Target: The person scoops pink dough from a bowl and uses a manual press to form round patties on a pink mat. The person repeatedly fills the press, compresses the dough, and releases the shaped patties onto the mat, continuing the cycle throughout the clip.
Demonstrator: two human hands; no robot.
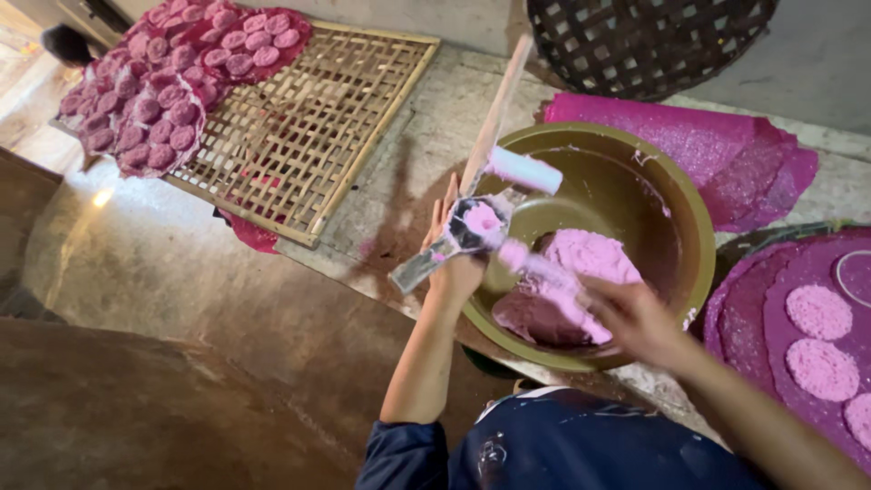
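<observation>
My left hand [456, 263] holds a small metal mould [472, 227] by its flat handle, fingers wrapped round the handle, cup side up. The cup is packed with pink dough [484, 218]. The mould sits just over the near-left rim of a big olive-green bowl [689, 209].

My right hand [635, 319] is over the bowl, fingers closed on a stick-like tool [549, 272] coated in pink dough; motion blur here, so I can't tell exactly what the tool is. Its tip points toward the mould. A lump of pink dough [594, 259] lies in the bowl bottom, right under that hand. A pale roller-like piece [524, 170] on a long wooden stick [497, 113] leans across the far-left rim of the bowl.

The bowl rests on a stone worktop [426, 145]. Right of the bowl: a purple sheet [753, 327] carrying round pink cakes [821, 367]. Behind the bowl: a crumpled magenta sheet [717, 154]. Far left: a bamboo lattice tray [308, 136] with more pink cakes [172, 82] on sheets at its far-left end. Top: a dark woven basket [644, 41], partly cut off. My dark blue sleeve [399, 454] shows at the bottom.
</observation>
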